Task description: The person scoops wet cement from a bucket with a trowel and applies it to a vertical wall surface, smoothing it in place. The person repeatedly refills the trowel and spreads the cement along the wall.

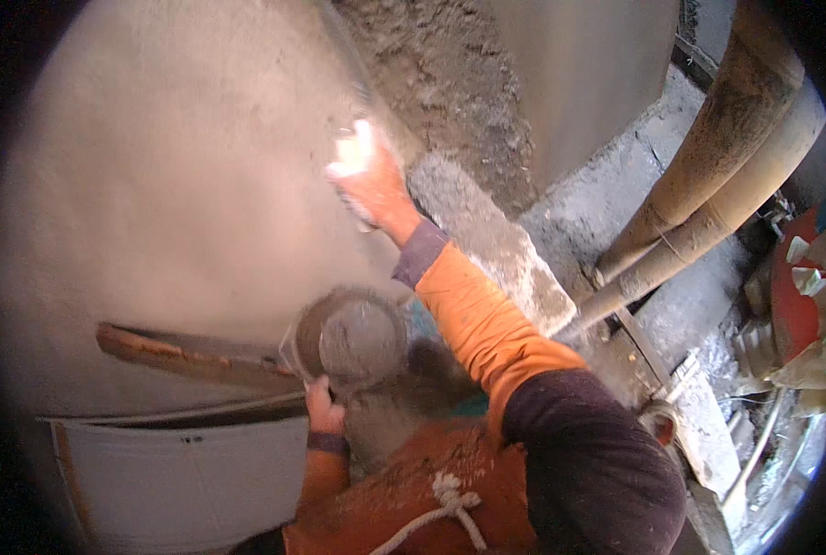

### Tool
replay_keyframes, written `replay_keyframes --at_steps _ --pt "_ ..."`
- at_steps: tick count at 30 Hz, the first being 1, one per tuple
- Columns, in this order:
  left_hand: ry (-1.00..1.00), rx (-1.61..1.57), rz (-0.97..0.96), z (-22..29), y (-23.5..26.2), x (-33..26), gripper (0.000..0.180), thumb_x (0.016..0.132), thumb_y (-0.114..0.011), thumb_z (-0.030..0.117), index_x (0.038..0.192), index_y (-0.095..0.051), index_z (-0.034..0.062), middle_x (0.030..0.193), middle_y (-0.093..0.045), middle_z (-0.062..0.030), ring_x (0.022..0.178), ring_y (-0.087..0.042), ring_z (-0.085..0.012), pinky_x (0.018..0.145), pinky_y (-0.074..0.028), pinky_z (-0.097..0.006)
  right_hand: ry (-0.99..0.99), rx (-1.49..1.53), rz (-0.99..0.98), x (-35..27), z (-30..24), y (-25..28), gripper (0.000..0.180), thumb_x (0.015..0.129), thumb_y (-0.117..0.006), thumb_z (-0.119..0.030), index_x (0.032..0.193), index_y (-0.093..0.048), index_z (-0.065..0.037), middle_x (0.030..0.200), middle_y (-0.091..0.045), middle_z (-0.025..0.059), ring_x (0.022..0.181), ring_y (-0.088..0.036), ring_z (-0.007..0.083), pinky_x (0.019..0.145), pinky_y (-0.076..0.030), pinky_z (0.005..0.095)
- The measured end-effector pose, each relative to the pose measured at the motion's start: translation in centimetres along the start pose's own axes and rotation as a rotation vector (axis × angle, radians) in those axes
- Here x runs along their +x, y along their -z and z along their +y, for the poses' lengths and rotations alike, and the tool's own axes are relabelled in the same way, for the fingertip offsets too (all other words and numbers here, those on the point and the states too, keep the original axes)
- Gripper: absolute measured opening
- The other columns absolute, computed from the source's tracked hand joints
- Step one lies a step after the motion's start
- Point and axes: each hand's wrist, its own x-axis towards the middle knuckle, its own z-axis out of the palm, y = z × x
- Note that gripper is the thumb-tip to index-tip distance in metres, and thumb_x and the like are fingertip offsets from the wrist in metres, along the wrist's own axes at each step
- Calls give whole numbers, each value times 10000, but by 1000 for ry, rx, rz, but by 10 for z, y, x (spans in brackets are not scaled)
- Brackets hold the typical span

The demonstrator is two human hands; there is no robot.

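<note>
My left hand (325, 407) grips the near rim of a round bucket (306, 342), fingers closed over its edge. Wet grey mortar (362, 340) shows inside. Farther up, my right hand (371, 180) is raised against the smooth grey plastered wall (191, 166), close to its edge. Its fingers look closed, but glare and blur hide what they hold. Both arms have orange sleeves with dark cuffs.
A rough block ledge (491, 240) lies beside my right forearm. Thick bamboo poles (700, 166) slant across the right side. A wooden strip (191, 359) and a white panel (191, 481) are at lower left. Debris and red sacking (801, 296) lie far right.
</note>
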Motion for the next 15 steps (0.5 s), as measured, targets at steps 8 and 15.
replay_keyframes --at_steps 8,15 --pt "-605 534 -141 -1 -60 27 483 755 -582 43 1231 -504 39 1090 -623 -184 1046 -597 -355 908 -461 -482 -795 -20 -833 -122 -24 100 331 1003 -508 -443 1066 -523 -118 735 -495 -7 513 -519 101 412 -453 272" --pt "132 -377 -95 26 -164 50 543 820 -507 -69 1340 -441 74 1133 -612 -113 958 -644 -267 784 -567 -425 -1343 451 -591 -168 100 124 278 969 -570 -334 985 -559 -57 713 -533 20 531 -536 151 403 -437 280"
